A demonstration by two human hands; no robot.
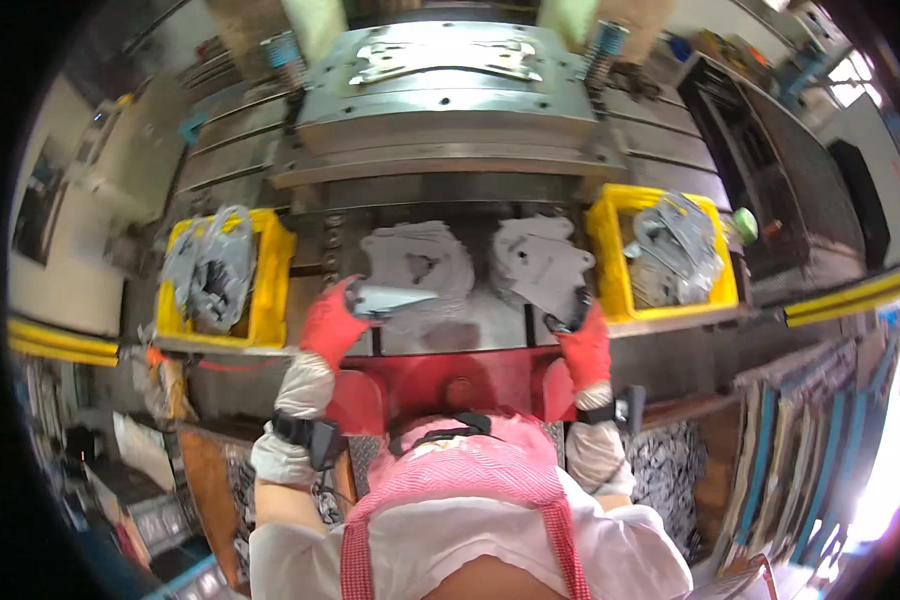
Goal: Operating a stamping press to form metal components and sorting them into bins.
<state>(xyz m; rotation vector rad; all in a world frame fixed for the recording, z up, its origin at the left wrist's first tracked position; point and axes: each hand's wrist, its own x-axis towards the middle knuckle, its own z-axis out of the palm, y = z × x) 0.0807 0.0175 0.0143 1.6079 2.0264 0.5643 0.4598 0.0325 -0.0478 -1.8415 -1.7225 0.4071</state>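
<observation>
My left hand (332, 318), in a red glove with dark fingertips, pinches a flat metal plate (398, 298). That plate is tilted over the near edge of the left stack of grey cut-out metal plates (420, 255). At the right stack of similar plates (530, 243), my gloved right hand (586, 338) has thumb and fingers closed around the near right corner of a top metal plate (557, 283). Both stacks lie on the dark machine bed in front of me.
Beyond the stacks stands a large steel die block (445, 125) with a shaped plate (445, 62) on top. Yellow crates holding plastic-bagged parts flank the stacks, one left (282, 270) and one right (610, 255). A red panel (460, 375) lies between my forearms; scrap-filled bins sit lower on both sides.
</observation>
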